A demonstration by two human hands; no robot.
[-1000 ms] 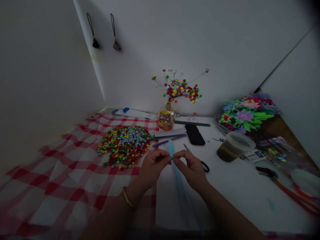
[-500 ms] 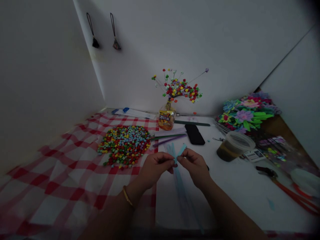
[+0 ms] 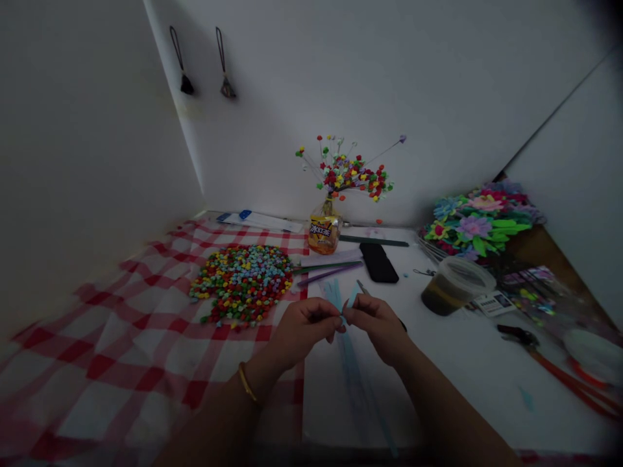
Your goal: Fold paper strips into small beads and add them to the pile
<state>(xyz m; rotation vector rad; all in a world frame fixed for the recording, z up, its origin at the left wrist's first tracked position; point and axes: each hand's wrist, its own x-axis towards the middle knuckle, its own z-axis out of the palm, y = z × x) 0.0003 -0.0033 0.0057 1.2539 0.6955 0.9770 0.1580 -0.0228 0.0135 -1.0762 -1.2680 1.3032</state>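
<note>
- Pinching a pale blue paper strip (image 3: 351, 296), we are holding it between both hands just above the white table (image 3: 467, 363).
- We are closing our left hand (image 3: 304, 327) on the strip, thumb and forefinger pressed together at its near end, with a gold bracelet (image 3: 246, 383) showing on that wrist.
- We are clamping our right hand (image 3: 377, 324) on the same strip from the other side, so the fingertips of both hands are meeting in the middle.
- We are letting a short end of the strip stick up and away from us past the right fingers.
- We are working over more blue strips (image 3: 354, 379), which are lying flat on the table beneath our hands.
- We are seeing a scissors tip (image 3: 361, 286) poking out just beyond the right hand.
- We are sitting with a pile of small coloured paper pieces (image 3: 243, 282) to the left on a red checked cloth (image 3: 121, 337).
- We are facing a bottle (image 3: 324, 232) holding bead-tipped stems, with a black phone (image 3: 379, 262) lying beside it.
- We are looking past a lidded plastic tub (image 3: 455, 285) towards a heap of paper flowers (image 3: 479, 224) on the right.
</note>
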